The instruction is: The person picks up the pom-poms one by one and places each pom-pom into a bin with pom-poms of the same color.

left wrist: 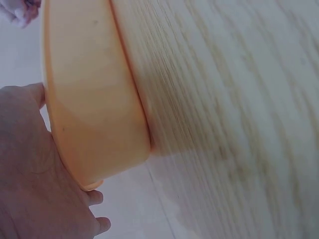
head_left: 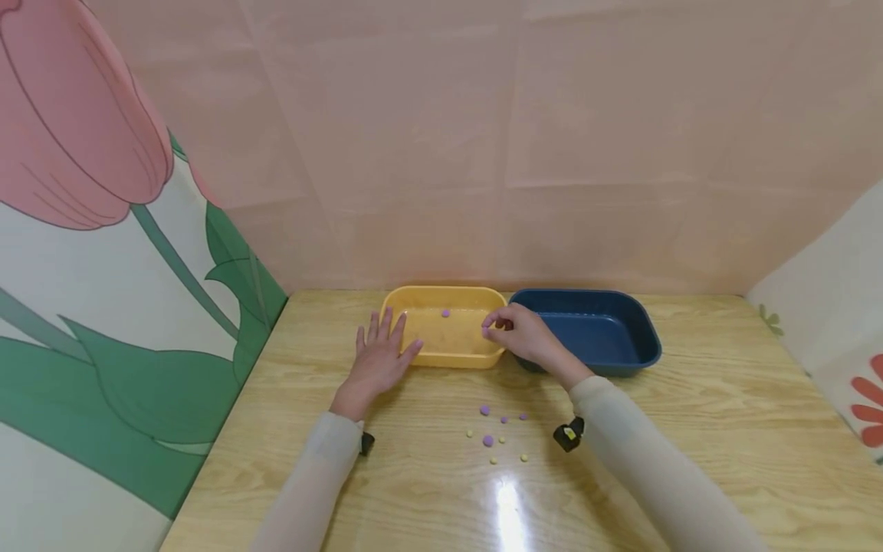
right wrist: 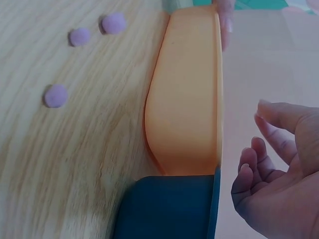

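Observation:
My left hand [head_left: 378, 360] rests on the left end of a yellow tray [head_left: 448, 359], fingers spread and nearly straight. In the left wrist view its thumb touches the rim and fingertips show past the tray's end. Over the tray's right end hovers my right hand [head_left: 524, 333], thumb and index tips brought together, the other fingers curled. A lavender spot shows at those tips in the head view; I cannot tell whether it is a ball or a nail. One small purple ball [head_left: 445, 313] lies inside the yellow tray.
A dark blue tray [head_left: 645, 360] stands against the yellow one's right side. On the wooden table [head_left: 704, 429], in front of the trays, lie several purple balls [head_left: 488, 441] and several smaller yellow balls [head_left: 524, 458]. A pink wall covering [head_left: 621, 153] rises behind.

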### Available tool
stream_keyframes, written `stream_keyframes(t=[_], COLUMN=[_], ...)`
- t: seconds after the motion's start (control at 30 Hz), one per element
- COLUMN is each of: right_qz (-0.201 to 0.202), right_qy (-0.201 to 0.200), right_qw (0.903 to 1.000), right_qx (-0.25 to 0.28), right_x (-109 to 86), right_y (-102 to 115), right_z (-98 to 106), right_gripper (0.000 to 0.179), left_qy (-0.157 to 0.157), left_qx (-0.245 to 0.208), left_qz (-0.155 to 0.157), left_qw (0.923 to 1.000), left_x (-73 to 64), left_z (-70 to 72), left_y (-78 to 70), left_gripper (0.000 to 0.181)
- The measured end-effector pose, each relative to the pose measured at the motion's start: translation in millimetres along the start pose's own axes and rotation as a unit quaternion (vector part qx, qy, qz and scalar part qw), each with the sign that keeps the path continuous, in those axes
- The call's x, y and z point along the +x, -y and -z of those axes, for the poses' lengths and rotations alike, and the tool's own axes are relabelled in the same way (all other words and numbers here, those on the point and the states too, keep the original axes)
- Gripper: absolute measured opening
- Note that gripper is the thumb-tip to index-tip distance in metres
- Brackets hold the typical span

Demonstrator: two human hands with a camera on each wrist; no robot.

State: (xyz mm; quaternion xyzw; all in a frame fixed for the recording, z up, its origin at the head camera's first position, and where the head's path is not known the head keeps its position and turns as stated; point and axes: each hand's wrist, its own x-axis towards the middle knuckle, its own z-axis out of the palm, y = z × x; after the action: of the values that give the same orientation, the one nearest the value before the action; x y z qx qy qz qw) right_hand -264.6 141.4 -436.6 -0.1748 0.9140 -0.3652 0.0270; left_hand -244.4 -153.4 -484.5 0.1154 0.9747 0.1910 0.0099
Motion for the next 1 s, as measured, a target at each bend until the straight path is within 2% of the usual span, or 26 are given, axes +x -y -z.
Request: stream_keyframes(t=[0.3, 0.77, 1.0], right_qz=[-0.029, -0.036, -0.051], right_qy=[-0.006, -0.021, -0.027], right_qw=[0.9996, 0.9991, 0.9983], right_qx=[0.000, -0.004, 0.003], right_x=[14.8, 36.4, 41.2], right_y=[-0.9, -2.1, 2.3], right_z=[-5.7, -11.4, -8.9], right_gripper=[0.012, 0.017, 0.027], left_qy=[0.000, 0.003, 0.002], left_qx=[-0.002, -0.005, -0.011], left_qz=[0.001, 0.005, 0.003], left_qw=[1.0000, 1.0000, 0.9999], left_x=[-0.6, -1.4, -0.9], left_z=[0.0, 1.3, 1.8], left_y=[-0.8, -2.9, -2.3], left_gripper=[0.077, 0.077, 0.078])
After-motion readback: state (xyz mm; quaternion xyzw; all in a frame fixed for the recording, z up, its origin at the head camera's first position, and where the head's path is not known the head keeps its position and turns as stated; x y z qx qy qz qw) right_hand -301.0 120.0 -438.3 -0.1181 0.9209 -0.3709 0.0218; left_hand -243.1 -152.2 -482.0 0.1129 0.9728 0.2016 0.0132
